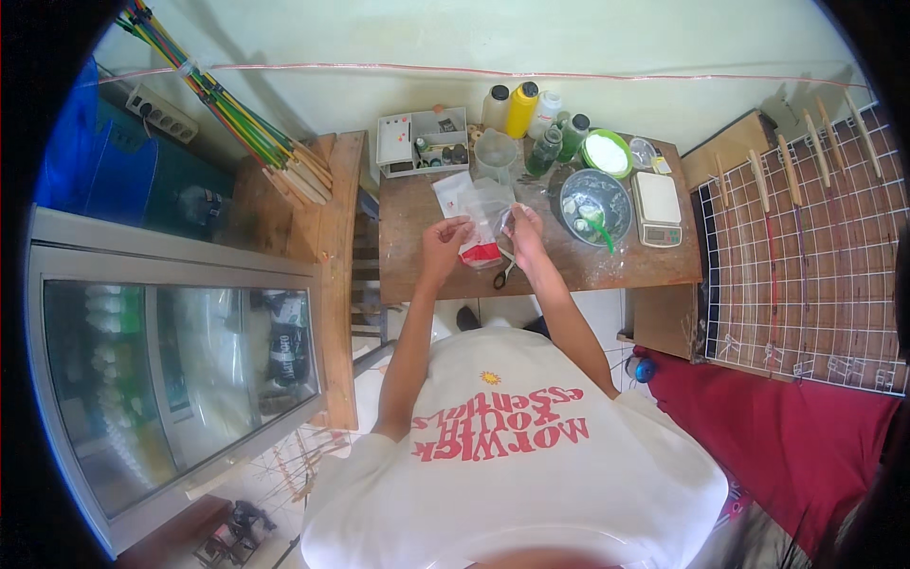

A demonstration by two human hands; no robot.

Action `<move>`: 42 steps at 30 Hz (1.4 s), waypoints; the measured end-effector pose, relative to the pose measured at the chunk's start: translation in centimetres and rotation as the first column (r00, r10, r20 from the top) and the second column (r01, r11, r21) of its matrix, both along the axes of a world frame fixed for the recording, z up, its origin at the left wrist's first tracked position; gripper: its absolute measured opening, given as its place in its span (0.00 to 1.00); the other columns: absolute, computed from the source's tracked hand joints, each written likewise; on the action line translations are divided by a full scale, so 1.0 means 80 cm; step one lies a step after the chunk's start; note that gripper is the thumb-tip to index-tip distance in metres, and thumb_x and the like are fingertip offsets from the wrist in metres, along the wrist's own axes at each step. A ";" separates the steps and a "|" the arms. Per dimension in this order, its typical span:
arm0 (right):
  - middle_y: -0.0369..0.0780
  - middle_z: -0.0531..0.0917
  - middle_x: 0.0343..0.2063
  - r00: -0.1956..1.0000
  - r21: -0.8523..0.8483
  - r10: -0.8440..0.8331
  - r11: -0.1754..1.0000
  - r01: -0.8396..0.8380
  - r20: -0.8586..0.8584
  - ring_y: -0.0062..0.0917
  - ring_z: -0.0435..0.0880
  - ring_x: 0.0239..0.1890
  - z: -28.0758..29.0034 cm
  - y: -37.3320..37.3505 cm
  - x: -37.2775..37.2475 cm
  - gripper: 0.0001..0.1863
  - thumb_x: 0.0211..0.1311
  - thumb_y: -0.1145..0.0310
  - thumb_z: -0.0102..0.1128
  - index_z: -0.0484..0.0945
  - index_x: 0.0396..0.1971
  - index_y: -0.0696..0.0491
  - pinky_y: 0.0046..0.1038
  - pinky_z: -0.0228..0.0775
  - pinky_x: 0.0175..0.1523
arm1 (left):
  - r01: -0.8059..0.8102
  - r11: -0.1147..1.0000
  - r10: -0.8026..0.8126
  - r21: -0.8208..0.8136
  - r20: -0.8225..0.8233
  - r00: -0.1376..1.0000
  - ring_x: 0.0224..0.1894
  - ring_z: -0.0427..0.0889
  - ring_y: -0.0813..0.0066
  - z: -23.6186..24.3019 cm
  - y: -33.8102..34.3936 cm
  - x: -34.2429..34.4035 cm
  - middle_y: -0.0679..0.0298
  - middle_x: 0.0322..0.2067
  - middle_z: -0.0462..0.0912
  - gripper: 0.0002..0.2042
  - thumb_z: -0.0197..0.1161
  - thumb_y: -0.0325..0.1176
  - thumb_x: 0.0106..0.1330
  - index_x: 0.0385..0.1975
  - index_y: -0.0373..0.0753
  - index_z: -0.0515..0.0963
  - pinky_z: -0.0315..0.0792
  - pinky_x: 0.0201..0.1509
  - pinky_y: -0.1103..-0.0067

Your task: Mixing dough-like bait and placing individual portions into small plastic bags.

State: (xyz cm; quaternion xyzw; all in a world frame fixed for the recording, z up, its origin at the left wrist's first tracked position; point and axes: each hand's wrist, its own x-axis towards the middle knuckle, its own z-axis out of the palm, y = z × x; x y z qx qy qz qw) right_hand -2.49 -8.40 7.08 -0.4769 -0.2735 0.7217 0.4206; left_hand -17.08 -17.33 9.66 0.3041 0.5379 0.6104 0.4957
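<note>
Over the wooden table [408, 275], my left hand [447, 237] has its fingers curled at the left side of a white-and-red package [479, 253]; whether it grips it is unclear. My right hand [521, 232] is closed on a thin translucent plastic piece [506, 214], just right of the package. A clear bag [488, 196] lies behind both hands. Scissors [502, 276] lie partly under the package at the near edge. A metal bowl [583, 199] with white substance and a green spoon [599, 232] stands to the right of my right hand.
Behind are a divided box [422, 166], several bottles [521, 109], a jug [495, 153] and a green-rimmed bowl [607, 154]. A scale [656, 209] sits at the right. A wire grid [796, 284] stands far right; a glass-fronted cabinet [175, 379] and bundled sticks [237, 114] are left.
</note>
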 end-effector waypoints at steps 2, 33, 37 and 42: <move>0.31 0.75 0.30 0.984 0.088 -0.055 0.995 0.040 0.170 0.16 0.72 0.30 0.004 -0.011 -0.004 0.06 0.63 0.65 0.55 0.75 0.35 0.51 0.21 0.64 0.37 | -0.070 0.998 0.070 -0.009 -0.043 0.997 0.32 0.81 0.80 -0.006 -0.003 -0.004 0.61 0.31 0.83 0.11 0.65 0.25 0.58 0.39 0.29 0.78 0.74 0.38 0.86; 0.45 0.81 0.29 0.049 0.418 -0.459 0.754 -0.507 0.887 0.39 0.79 0.37 0.024 0.038 0.188 0.12 0.46 0.68 0.65 0.79 0.31 0.56 0.39 0.70 0.43 | -0.335 0.942 0.278 0.019 -0.604 0.747 0.25 0.76 0.83 0.065 0.021 0.002 0.66 0.23 0.80 0.06 0.66 0.30 0.55 0.28 0.34 0.81 0.70 0.31 0.84; 0.46 0.82 0.31 -0.301 -0.058 -0.159 0.798 -0.601 0.940 0.40 0.79 0.42 0.002 0.083 0.217 0.08 0.50 0.73 0.58 0.80 0.31 0.54 0.40 0.70 0.47 | -0.134 0.990 0.070 -0.054 -0.630 0.773 0.24 0.77 0.77 0.025 0.039 0.041 0.62 0.22 0.80 0.07 0.67 0.31 0.53 0.28 0.34 0.81 0.71 0.30 0.81; 0.49 0.81 0.30 -0.222 -0.067 -0.113 0.741 -0.669 0.969 0.45 0.81 0.34 -0.014 0.116 0.262 0.05 0.51 0.74 0.52 0.76 0.27 0.57 0.42 0.74 0.41 | -0.064 0.986 -0.044 -0.151 -0.617 0.786 0.25 0.78 0.73 -0.019 0.061 0.100 0.59 0.21 0.79 0.08 0.66 0.31 0.52 0.26 0.32 0.80 0.71 0.30 0.78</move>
